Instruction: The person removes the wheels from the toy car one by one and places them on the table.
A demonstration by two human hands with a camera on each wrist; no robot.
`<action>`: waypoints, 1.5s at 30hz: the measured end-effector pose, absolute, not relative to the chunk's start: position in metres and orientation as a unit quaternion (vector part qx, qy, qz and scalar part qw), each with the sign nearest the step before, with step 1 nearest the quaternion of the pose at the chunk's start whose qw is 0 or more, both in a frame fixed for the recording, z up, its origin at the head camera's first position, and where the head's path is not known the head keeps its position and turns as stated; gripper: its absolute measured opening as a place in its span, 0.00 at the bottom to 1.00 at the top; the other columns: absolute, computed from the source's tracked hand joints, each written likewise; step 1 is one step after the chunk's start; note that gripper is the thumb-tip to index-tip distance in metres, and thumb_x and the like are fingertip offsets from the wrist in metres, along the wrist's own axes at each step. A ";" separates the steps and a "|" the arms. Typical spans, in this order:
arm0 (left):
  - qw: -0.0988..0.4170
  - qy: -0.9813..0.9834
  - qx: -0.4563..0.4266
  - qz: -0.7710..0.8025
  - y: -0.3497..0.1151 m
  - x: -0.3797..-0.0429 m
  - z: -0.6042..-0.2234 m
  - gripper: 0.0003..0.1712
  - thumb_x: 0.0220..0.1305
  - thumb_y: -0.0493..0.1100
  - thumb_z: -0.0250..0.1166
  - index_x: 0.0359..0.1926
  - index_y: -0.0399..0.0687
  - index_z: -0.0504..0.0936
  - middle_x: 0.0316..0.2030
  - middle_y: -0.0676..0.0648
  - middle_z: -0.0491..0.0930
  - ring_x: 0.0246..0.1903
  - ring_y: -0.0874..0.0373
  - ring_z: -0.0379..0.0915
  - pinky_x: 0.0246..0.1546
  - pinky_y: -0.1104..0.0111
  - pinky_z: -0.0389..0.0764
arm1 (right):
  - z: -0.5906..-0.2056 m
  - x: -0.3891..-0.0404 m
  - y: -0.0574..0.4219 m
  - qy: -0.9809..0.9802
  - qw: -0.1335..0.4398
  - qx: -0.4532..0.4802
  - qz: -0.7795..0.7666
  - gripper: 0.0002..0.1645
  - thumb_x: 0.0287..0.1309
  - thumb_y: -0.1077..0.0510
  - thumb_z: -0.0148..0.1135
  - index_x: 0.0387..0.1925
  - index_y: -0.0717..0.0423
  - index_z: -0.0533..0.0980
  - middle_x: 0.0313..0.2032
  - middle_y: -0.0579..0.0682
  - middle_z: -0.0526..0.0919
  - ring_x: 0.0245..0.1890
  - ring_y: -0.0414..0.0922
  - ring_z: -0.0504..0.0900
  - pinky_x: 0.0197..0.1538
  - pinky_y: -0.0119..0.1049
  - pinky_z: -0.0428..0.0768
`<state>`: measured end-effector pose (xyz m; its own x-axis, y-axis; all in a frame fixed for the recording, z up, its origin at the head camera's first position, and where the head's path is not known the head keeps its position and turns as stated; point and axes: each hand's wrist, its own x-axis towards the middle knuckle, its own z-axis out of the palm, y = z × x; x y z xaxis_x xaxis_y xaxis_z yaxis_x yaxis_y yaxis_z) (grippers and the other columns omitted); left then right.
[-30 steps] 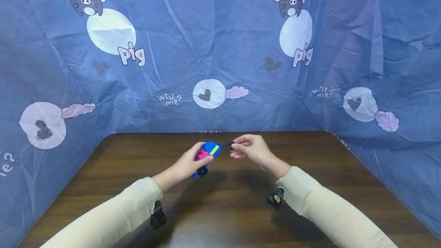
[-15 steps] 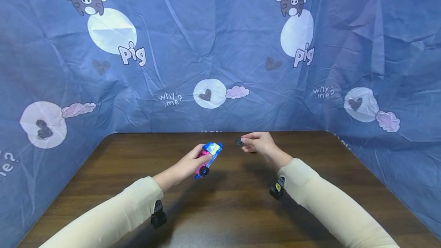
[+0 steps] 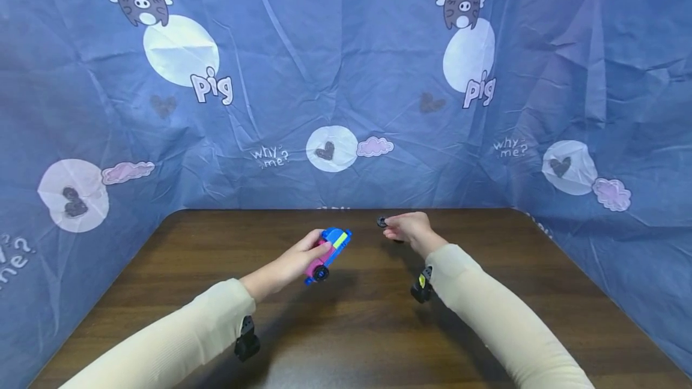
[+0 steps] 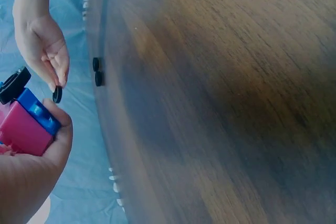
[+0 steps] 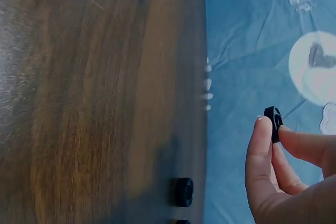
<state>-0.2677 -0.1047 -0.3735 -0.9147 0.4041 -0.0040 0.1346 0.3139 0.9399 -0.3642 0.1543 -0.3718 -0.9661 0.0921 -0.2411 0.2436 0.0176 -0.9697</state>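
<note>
Since the earlier head-view frame, the right hand point(image 3: 412, 230) has drawn away to the right, taking a small black wheel point(image 3: 381, 221) with it; the toy car point(image 3: 339, 241) has stayed nearly in place. The wheel is pinched between thumb and fingertips, raised above the far edge of the brown worktop point(image 3: 346, 329). The left hand point(image 3: 294, 260) grips the pink and blue car in the air, tilted, thumb across its side. Hand and wheel are apart from the car. One mounted wheel point(image 3: 321, 273) shows at the car's near end. Two loose wheels point(image 4: 97, 72) sit side by side near the worktop's far edge.

The step looks like fitting the wheel. To do it well, the left hand should hold the body firmly, thumb clear of the mounting point, which cannot be made out here. The wheel would best meet it squarely, hub centred, then be pushed straight on; a slanted push could make the wheel slip from the fingertips.
</note>
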 end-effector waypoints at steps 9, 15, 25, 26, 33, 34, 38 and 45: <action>0.112 0.790 0.193 0.571 -0.104 -0.268 -0.373 0.23 0.73 0.45 0.49 0.63 0.40 0.61 0.47 0.38 0.68 0.42 0.52 0.68 0.35 0.69 0.75 | -0.390 -0.380 0.156 0.670 0.057 0.179 -0.718 0.21 0.57 0.74 0.60 0.52 0.79 0.71 0.15 0.53 0.79 0.14 0.41 0.81 0.28 0.31 0.84; 0.115 0.783 0.203 0.576 -0.104 -0.269 -0.374 0.22 0.73 0.45 0.50 0.61 0.39 0.62 0.44 0.40 0.68 0.39 0.54 0.68 0.35 0.69 0.75 | -0.403 -0.380 0.158 0.651 0.067 0.214 -0.725 0.08 0.57 0.74 0.60 0.39 0.72 0.73 0.17 0.53 0.78 0.17 0.42 0.81 0.30 0.31 0.84; 0.123 0.773 0.198 0.590 -0.103 -0.267 -0.377 0.24 0.73 0.45 0.50 0.63 0.37 0.62 0.45 0.40 0.69 0.41 0.55 0.68 0.37 0.69 0.74 | -0.419 -0.381 0.158 0.623 0.044 0.244 -0.742 0.23 0.55 0.77 0.60 0.53 0.76 0.69 0.18 0.53 0.78 0.18 0.42 0.80 0.31 0.32 0.84; 0.122 0.771 0.199 0.592 -0.103 -0.267 -0.377 0.24 0.73 0.45 0.50 0.63 0.37 0.62 0.45 0.40 0.69 0.41 0.55 0.68 0.37 0.69 0.75 | -0.420 -0.381 0.158 0.624 0.041 0.244 -0.741 0.24 0.54 0.77 0.61 0.54 0.76 0.68 0.19 0.53 0.78 0.19 0.42 0.81 0.32 0.32 0.84; 0.119 0.774 0.191 0.591 -0.103 -0.267 -0.378 0.25 0.73 0.46 0.50 0.64 0.38 0.62 0.45 0.40 0.70 0.40 0.55 0.69 0.35 0.69 0.75 | -0.419 -0.376 0.155 0.663 0.028 0.230 -0.712 0.27 0.52 0.75 0.65 0.55 0.75 0.70 0.26 0.55 0.83 0.25 0.44 0.86 0.39 0.34 0.85; 0.120 0.775 0.190 0.590 -0.103 -0.266 -0.378 0.25 0.73 0.46 0.50 0.64 0.38 0.62 0.46 0.40 0.70 0.40 0.55 0.69 0.35 0.69 0.75 | -0.418 -0.375 0.154 0.669 0.026 0.229 -0.707 0.28 0.52 0.74 0.65 0.55 0.75 0.70 0.28 0.56 0.83 0.27 0.44 0.86 0.40 0.34 0.85; 0.124 0.773 0.188 0.594 -0.104 -0.265 -0.377 0.25 0.73 0.47 0.50 0.65 0.40 0.62 0.47 0.39 0.70 0.40 0.54 0.69 0.34 0.68 0.76 | -0.417 -0.374 0.151 0.679 0.016 0.228 -0.698 0.29 0.51 0.73 0.67 0.56 0.74 0.70 0.33 0.59 0.85 0.30 0.47 0.88 0.41 0.36 0.85; 0.128 0.759 0.204 0.605 -0.102 -0.265 -0.376 0.25 0.72 0.46 0.51 0.64 0.37 0.62 0.43 0.42 0.70 0.38 0.57 0.70 0.34 0.70 0.75 | -0.422 -0.381 0.146 0.691 -0.012 0.255 -0.677 0.22 0.47 0.75 0.68 0.47 0.76 0.75 0.37 0.65 0.86 0.17 0.43 0.84 0.30 0.35 0.85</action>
